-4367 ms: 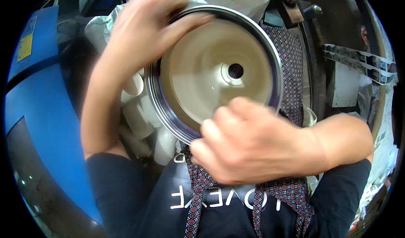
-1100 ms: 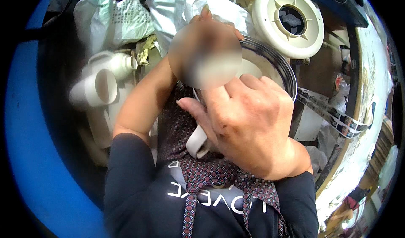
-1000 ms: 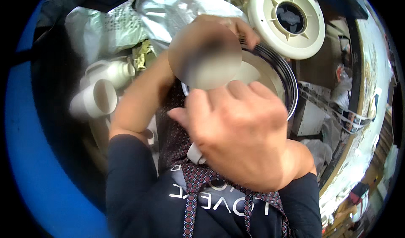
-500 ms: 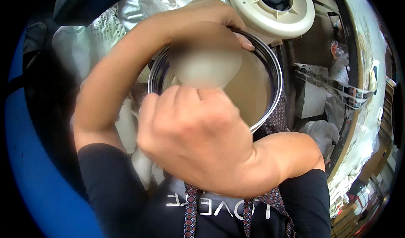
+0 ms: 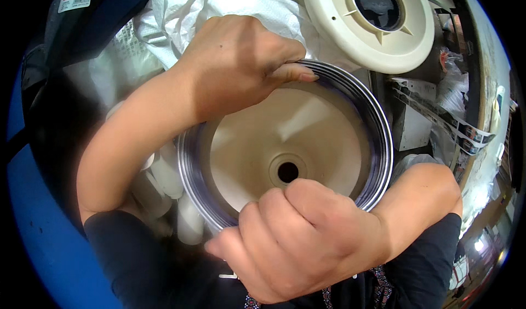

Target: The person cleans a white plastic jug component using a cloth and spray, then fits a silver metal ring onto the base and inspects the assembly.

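Note:
In front of me is a wide round vessel with a shiny, layered metal rim (image 5: 383,155). Its beige, funnel-shaped inside (image 5: 246,144) slopes down to a dark round hole in the middle. My left hand (image 5: 246,62) reaches across the far left side and grips the far rim, its thumb over the edge and its fingers hidden behind. At the near side my right hand (image 5: 307,237) is closed, knuckles up, covering part of the near rim. Its fingertips are out of sight, and I cannot tell whether it holds the rim or something else.
A cream round part (image 5: 408,51) with a dark centre stands beyond the vessel at upper right. White woven sacks (image 5: 257,13) lie at the back. Several white cylindrical pieces (image 5: 189,221) sit at the left. A cluttered whitish ledge (image 5: 487,139) runs along the right.
My right hand has moved down toward me, uncovering more of the vessel and its central hole. My left hand stays at the far rim. The round blurred patch over the vessel is gone.

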`<state>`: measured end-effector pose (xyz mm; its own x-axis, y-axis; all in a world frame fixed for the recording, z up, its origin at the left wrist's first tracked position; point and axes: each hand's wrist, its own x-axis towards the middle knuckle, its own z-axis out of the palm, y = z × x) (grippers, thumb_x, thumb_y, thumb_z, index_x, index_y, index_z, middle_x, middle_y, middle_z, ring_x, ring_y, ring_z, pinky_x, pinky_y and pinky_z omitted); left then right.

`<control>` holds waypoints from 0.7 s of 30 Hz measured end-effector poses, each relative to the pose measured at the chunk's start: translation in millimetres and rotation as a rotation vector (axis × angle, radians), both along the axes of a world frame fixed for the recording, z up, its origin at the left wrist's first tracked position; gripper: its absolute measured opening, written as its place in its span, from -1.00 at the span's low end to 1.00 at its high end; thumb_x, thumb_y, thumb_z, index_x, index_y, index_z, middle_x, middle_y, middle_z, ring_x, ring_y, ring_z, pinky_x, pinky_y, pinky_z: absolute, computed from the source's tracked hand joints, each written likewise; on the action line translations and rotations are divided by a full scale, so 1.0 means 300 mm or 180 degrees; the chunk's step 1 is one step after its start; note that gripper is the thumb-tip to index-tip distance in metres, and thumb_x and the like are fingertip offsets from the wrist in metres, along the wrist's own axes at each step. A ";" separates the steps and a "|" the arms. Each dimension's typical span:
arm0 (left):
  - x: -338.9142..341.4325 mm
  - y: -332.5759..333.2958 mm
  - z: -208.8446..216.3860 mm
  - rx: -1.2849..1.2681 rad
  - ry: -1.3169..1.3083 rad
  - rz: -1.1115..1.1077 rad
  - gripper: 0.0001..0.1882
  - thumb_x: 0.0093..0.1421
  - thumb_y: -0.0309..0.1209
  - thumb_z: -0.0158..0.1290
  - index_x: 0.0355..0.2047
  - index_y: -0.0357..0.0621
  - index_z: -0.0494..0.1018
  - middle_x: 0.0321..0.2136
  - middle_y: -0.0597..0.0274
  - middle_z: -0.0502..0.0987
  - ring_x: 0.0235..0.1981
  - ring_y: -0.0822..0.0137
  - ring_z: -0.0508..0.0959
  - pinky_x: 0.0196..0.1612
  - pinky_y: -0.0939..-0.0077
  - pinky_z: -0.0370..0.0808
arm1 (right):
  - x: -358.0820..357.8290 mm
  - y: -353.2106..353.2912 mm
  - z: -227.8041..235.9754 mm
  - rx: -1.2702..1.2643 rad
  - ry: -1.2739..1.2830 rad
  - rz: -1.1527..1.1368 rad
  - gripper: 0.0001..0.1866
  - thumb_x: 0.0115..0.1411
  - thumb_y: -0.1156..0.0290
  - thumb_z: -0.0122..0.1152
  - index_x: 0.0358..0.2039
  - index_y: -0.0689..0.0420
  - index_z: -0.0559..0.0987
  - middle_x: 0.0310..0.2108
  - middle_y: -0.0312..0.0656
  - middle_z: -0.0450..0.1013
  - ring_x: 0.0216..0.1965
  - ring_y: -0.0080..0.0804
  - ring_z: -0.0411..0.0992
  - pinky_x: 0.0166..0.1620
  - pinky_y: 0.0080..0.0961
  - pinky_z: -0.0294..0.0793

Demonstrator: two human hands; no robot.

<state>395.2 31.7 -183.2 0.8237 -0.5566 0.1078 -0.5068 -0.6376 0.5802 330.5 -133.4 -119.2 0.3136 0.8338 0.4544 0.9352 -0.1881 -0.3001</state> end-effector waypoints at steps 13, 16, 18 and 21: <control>-0.069 0.054 0.057 0.0352 0.0307 0.0479 -0.70 0.16 -0.32 0.14 -0.59 -0.24 0.38 -0.73 -0.06 0.27 -0.66 -0.05 0.30 -0.57 0.22 0.21 | 0.036 -0.032 0.042 0.0087 0.0611 0.0528 -0.57 0.05 0.32 0.18 -0.79 0.02 0.15 -0.78 -0.37 -0.01 -0.74 -0.53 0.04 -0.62 -0.58 -0.12; -0.023 0.070 0.044 0.0400 0.0648 0.0590 -0.68 0.27 -0.25 -0.01 -0.47 -0.27 0.47 -0.58 -0.07 0.45 -0.54 0.09 0.41 -0.41 0.32 0.34 | 0.049 0.012 0.011 0.0415 0.0047 0.0198 -0.53 0.12 0.25 0.21 -0.77 0.04 0.19 -0.76 -0.36 0.05 -0.71 -0.52 0.10 -0.64 -0.62 -0.06; -0.059 0.108 0.032 -0.0622 0.1329 0.0921 -0.67 0.30 -0.23 -0.04 -0.36 -0.28 0.52 -0.43 0.02 0.55 -0.45 0.23 0.47 -0.30 0.42 0.40 | 0.054 -0.033 0.075 0.0141 0.0055 0.0294 -0.56 0.16 0.14 0.20 -0.70 0.03 0.26 -0.68 -0.34 0.17 -0.65 -0.50 0.20 -0.60 -0.59 0.06; -0.221 0.193 0.056 -0.2174 0.1664 0.1644 -0.55 0.38 -0.18 -0.19 -0.04 -0.36 0.44 -0.17 0.01 0.56 -0.20 0.30 0.53 -0.06 0.46 0.45 | 0.087 -0.221 0.066 0.0567 0.0325 0.0165 -0.53 0.21 -0.12 -0.07 -0.21 0.07 0.33 -0.33 -0.11 0.35 -0.31 -0.22 0.37 -0.21 -0.26 0.33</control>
